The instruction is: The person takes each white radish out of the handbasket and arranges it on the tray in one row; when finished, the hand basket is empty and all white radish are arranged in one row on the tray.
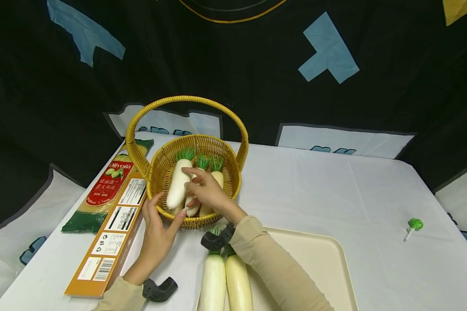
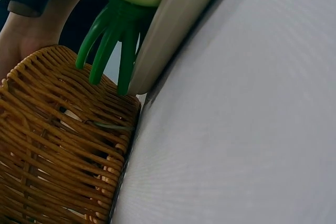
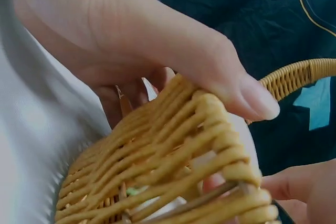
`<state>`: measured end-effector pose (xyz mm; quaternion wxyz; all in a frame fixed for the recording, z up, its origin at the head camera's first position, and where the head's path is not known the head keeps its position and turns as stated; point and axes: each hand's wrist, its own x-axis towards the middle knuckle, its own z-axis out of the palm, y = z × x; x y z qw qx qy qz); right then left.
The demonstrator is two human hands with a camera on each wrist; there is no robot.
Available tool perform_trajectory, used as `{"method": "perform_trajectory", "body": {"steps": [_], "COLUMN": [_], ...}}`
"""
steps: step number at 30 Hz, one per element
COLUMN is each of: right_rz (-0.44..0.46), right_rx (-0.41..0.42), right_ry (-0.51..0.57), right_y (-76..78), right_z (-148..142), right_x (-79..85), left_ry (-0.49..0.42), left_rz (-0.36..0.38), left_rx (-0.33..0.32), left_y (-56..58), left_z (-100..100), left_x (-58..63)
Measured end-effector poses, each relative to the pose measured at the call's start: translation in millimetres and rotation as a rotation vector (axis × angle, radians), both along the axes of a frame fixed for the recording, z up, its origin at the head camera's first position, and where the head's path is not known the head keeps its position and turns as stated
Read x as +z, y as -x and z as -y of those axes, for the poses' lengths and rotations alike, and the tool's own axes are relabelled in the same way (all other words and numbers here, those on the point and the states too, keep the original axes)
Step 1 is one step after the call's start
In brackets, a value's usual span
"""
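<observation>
A yellow wicker basket (image 1: pixel 233 185) with a tall hoop handle holds several white radishes with green tops. One white radish (image 1: pixel 177 183) lies slanted on top, beside another pale radish (image 1: pixel 219 176). My right hand (image 1: pixel 210 190) reaches over the front rim, its fingertips touching the right side of the slanted radish; its fingers do not wrap it. My left hand (image 1: pixel 157 233) grips the basket's front left rim, thumb near the rim's top. The right wrist view shows a thumb (image 3: pixel 257 98) over the wicker rim, with the other fingers partly hidden.
Left of the basket lie an orange carton (image 1: pixel 97 242) and a pasta bag (image 1: pixel 109 185). Two radishes (image 1: pixel 213 280) lie on a beige tray (image 1: pixel 319 259) at the front, partly under my right forearm. A green lollipop (image 1: pixel 415 223) lies far right. Dark cloth (image 1: pixel 233 65) hangs behind.
</observation>
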<state>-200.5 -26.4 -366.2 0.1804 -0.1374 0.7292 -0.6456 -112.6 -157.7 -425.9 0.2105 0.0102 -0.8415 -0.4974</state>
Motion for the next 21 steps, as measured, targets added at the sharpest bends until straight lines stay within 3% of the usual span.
{"method": "perform_trajectory", "body": {"steps": [12, 21], "right_rz": [-0.008, 0.030], "right_rx": [-0.219, -0.250], "right_ry": [-0.080, -0.127], "right_y": [0.7, 0.6], "right_z": [1.9, 4.9], "right_x": [2.0, 3.7], "left_ry": [0.002, 0.005], "left_rz": [0.007, 0.012], "left_rx": [-0.009, -0.001], "left_y": [-0.8, -0.9], "left_z": [0.2, 1.1], "left_x": [1.2, 1.0]}}
